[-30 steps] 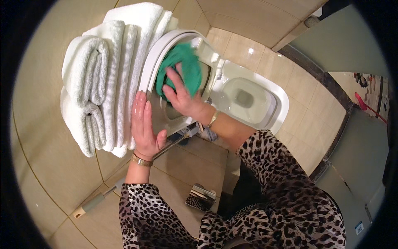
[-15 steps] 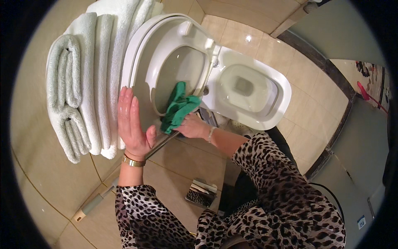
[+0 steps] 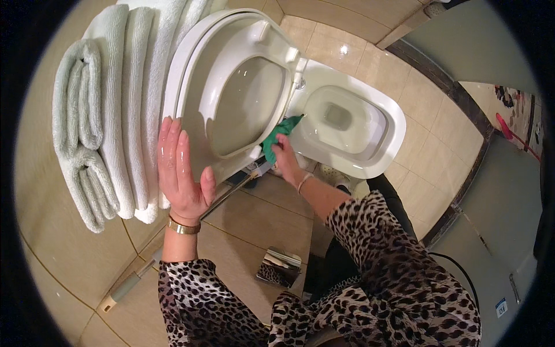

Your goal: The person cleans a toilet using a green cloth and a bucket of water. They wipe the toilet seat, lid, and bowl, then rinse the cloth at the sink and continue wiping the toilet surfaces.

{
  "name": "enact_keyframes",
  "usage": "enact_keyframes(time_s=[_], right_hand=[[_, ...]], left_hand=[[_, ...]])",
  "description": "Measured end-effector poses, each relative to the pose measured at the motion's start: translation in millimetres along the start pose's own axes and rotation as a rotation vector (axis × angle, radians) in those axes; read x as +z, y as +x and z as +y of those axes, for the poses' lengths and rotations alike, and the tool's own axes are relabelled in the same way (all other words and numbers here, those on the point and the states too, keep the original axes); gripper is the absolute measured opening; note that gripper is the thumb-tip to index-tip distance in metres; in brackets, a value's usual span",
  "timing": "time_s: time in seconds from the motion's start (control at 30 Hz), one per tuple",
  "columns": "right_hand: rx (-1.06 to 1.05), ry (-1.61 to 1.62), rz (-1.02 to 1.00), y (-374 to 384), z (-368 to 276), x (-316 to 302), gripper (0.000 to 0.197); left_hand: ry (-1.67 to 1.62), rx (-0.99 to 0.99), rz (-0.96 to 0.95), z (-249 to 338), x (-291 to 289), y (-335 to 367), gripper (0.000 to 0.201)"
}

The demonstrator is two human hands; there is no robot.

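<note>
A white toilet has its seat (image 3: 206, 115) and lid (image 3: 173, 95) raised, and the bowl rim (image 3: 395, 130) lies to the right. My right hand (image 3: 289, 162) grips a green cloth (image 3: 272, 149) at the hinge end, where the raised seat meets the bowl. One corner of the cloth reaches over the back of the bowl rim. My left hand (image 3: 184, 173) is wet and flat, its fingers stretched along the outer edge of the raised lid. Whether its palm presses on the lid, I cannot tell.
Folded white towels (image 3: 130, 104) are stacked left of the lid. A pole with a grey grip (image 3: 128, 284) leans low at the left. A shiny metal box (image 3: 279, 267) sits on the tiled wall. Beyond the bowl lie floor tiles (image 3: 436, 168) and a dark threshold strip (image 3: 471, 113).
My right hand has carried the green cloth rightward, off the lower part of the raised seat to the hinge. My left hand stays flat by the lid. The view has shifted slightly.
</note>
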State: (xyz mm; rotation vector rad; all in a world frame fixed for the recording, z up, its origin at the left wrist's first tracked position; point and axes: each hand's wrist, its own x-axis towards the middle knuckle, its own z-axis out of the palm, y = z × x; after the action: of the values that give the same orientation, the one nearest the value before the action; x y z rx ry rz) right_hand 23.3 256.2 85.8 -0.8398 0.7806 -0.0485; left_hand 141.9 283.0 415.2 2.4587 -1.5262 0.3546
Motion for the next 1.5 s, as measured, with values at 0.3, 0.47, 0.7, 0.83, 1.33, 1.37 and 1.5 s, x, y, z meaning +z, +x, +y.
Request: enact_keyframes(time_s=[0.3,0.47,0.7,0.83,1.33,1.37,1.5], right_hand=[[0.004,0.408,0.305,101.0,-97.7,-2.8,0.049],[-0.627,-0.709,-0.108,25.2,-48.8,-6.2,0.039],[-0.942,-0.423,0.380,88.5,-196.2,-9.1,0.033],[-0.927,-0.287,0.193,99.7,-230.2,19.8,0.017],[-1.014,-0.553,0.438,164.0,-183.8,-21.4,0.022],[-0.913,-0.482,0.482,173.1,-184.3,-21.7,0.022],[-0.523,-0.729,0.428,192.5,-142.5,-50.2,0.024]], left_hand=[[-0.022,-0.059,0.013,1.2,-1.2,-1.9,0.049],[-0.036,-0.040,0.024,0.7,4.2,-0.7,0.049],[-0.016,-0.057,0.012,4.3,2.3,2.0,0.048],[-0.011,-0.059,0.003,6.3,0.1,5.9,0.048],[0.056,-0.054,0.016,7.8,4.1,6.5,0.049],[0.076,-0.061,0.006,9.1,3.7,3.8,0.049],[0.036,-0.049,0.032,5.4,5.4,9.7,0.049]])
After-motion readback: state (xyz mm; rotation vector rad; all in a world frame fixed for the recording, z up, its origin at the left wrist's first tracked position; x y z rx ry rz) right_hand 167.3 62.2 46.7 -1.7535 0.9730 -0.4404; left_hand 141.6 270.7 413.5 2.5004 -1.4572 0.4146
